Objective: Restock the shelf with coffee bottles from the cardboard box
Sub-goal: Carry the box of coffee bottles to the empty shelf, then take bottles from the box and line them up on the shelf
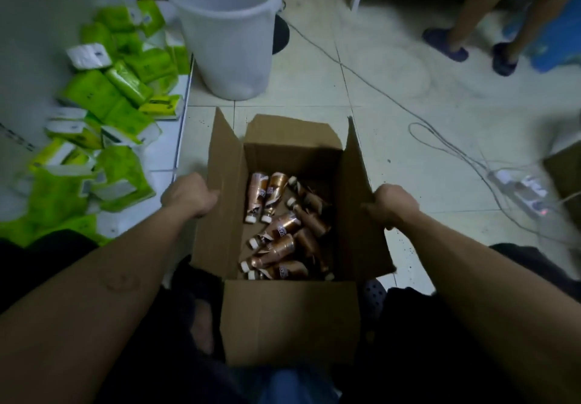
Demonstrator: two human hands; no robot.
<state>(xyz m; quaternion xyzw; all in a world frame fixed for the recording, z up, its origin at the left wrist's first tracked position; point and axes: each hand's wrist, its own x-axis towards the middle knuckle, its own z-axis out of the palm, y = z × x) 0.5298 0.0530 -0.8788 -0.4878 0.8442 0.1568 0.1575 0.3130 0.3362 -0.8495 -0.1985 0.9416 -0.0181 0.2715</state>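
Roughly a dozen coffee bottles (284, 230) lie loose on their sides at the bottom of the open cardboard box (289, 318), which sits on the tiled floor (393, 95) between the person's knees. They point every which way, white caps mostly toward seven o'clock, some stacked on others.

Both hands grip the box rather than any bottle. The left hand (188, 194), at nine o'clock from the pile, is curled shut over the upper edge of the left flap; the right hand (393, 204), at three o'clock, is closed the same way on the right flap, fingers wrapped over the cardboard.

Each bottle looks small, stiff and light enough for one hand, though the glossy copper wrap is probably slick (a firm wrap round the body beats a pinch at the cap). The top ones near the middle seem easiest to lift first; pulling a buried one would likely roll its neighbours. The flaps are thin card and will bend, so the box is better lifted from below.

A low white shelf (171, 139) at ten o'clock holds green tissue packs (103, 95); a white bucket (226, 32) stands at twelve.
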